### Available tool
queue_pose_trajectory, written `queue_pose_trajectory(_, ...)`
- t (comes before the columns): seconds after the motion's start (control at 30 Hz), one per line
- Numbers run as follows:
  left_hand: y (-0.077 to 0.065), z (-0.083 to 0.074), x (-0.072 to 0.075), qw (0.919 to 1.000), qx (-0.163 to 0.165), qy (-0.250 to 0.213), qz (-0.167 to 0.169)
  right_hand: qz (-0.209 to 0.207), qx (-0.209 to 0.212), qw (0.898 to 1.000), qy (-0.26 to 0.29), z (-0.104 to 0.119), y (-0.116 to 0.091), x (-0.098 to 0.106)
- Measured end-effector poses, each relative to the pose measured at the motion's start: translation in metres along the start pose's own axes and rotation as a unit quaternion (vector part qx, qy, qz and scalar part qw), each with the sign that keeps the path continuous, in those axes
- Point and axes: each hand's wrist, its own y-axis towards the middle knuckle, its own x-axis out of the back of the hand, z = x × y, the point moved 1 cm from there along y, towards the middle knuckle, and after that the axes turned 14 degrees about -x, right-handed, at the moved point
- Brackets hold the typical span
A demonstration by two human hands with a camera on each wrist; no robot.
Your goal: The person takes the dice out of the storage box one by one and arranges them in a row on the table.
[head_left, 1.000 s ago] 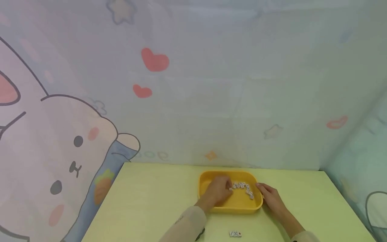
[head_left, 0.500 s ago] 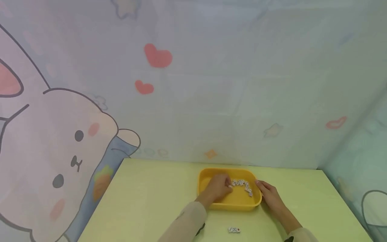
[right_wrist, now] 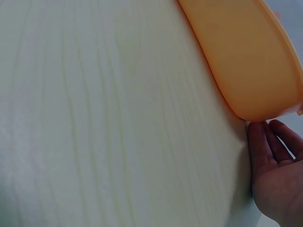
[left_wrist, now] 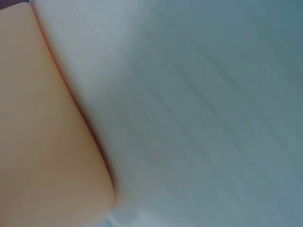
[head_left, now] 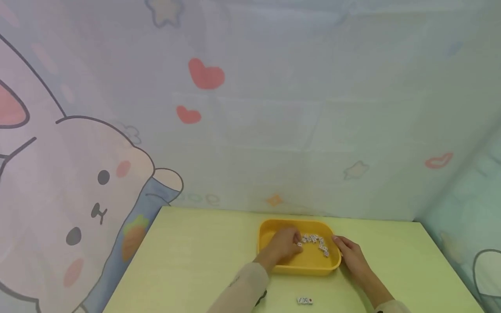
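Observation:
A yellow plastic tray (head_left: 299, 270) stands on the table; white dice (head_left: 313, 238) lie in a curved row inside it. My left hand (head_left: 282, 242) reaches into the tray from the left, its thumb and fingertips pinching a single die (head_left: 299, 244) at the row's left end. On the tray's right side, my right hand (head_left: 351, 255) holds the rim, thumb on top. In the right wrist view the fingers of this hand (right_wrist: 279, 175) touch the outer wall of the tray (right_wrist: 246, 61). The left wrist view shows neither the left hand nor the dice.
A short row of three dice (head_left: 305, 301) lies on the pale yellow table (head_left: 195, 252) in front of the tray. Behind the table hangs a printed cloth (head_left: 274, 130) with a rabbit. A blurred peach-coloured surface (left_wrist: 47, 132) fills the left of the left wrist view.
The head view shifts slightly. My left fingers move a little around the die at the row's left end. The right hand, the tray and the three dice in front stay put.

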Motion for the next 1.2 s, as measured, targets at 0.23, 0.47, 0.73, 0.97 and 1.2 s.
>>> queue_pose_trajectory(0.23, -0.009, -0.004, 0.001, 0.9973, -0.021, 0.069, 0.013, 0.0, -0.008, 1.0, -0.005, -0.005, -0.004, -0.007)
queue_pose_trajectory(0.47, -0.019, -0.028, 0.026, 0.9932, -0.064, 0.092, 0.03, 0.005, -0.001, 1.0, 0.001, -0.005, -0.005, -0.009)
queue_pose_trajectory(0.73, -0.051, -0.076, 0.05, 0.981, -0.152, 0.098, 0.07, 0.012, 0.009, 1.0, 0.003, -0.001, -0.003, -0.003)
queue_pose_trajectory(0.97, -0.096, -0.102, 0.043, 0.9747, -0.124, 0.155, 0.104, 0.007, 0.01, 1.0, -0.009, 0.003, 0.002, 0.002)
queue_pose_trajectory(1.2, -0.114, -0.085, 0.02, 0.9768, -0.105, 0.136, 0.128, 0.01, 0.01, 1.0, 0.001, 0.001, -0.001, 0.004)
